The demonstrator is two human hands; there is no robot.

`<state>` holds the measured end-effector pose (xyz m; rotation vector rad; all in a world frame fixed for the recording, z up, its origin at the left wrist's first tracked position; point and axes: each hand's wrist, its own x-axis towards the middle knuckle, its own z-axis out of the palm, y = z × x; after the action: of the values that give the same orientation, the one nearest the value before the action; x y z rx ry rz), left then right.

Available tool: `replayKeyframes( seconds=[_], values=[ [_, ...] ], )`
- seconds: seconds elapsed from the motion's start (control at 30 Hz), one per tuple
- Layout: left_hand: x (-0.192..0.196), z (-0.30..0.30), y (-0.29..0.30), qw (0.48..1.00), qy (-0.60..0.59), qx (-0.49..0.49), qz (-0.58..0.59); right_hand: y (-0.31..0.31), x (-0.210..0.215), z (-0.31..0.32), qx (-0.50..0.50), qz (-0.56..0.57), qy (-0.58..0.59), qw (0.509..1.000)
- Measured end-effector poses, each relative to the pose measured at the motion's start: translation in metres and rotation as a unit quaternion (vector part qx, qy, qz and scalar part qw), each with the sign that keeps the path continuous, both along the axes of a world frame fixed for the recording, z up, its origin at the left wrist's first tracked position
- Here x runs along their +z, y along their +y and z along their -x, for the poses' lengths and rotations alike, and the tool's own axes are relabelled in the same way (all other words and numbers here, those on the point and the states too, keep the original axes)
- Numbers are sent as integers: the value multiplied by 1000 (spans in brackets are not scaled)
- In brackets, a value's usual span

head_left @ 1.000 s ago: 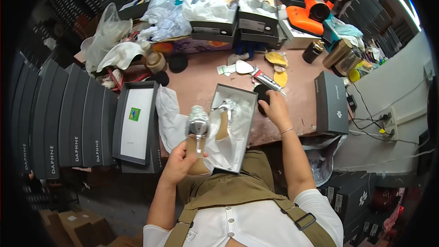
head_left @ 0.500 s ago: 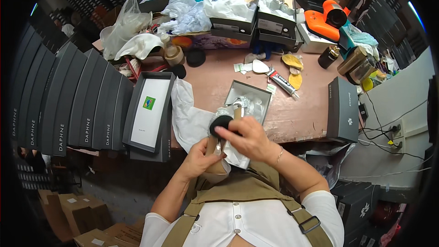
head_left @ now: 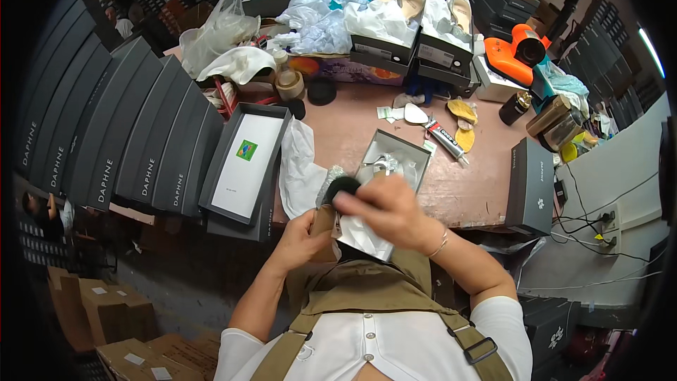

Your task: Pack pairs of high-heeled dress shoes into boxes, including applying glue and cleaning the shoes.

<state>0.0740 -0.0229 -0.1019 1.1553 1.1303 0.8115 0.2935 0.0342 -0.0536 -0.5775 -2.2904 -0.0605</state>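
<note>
Head view: table (head_left: 367,134) bears an open shoebox (head_left: 391,169). Over its near end, the left hand (head_left: 303,240) grips a silvery shoe (head_left: 328,201), fingers curled shut; the right hand (head_left: 384,208) presses a black pad (head_left: 343,185) onto it, fingers closed.

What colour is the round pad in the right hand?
Black: the round pad in the right hand looks dark and fuzzy, best seen in the head view.

Glittery shoe (head_left: 330,182) (matt cardboard box (head_left: 395,169))
</note>
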Motion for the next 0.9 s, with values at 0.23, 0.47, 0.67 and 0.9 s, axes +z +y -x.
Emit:
replayKeyframes(
  seconds=[0.23, 0.47, 0.67, 0.9],
  values=[
    [5, 4, -3, 958, 254, -43, -126, 8, 3, 3, 121, 37, -107, 986],
    [0, 8, 8, 999, 26, 26, -6, 28, -15, -19, -103, 115, 47, 987],
    [-8, -14, 13, 940, -286, 146, 117, -39, -42, 12, -10, 377, 48, 925],
    [-9, -10, 30, 919, -366, 65, 136, 71, -84, -125, -311, 178, 168, 919]
  ],
)
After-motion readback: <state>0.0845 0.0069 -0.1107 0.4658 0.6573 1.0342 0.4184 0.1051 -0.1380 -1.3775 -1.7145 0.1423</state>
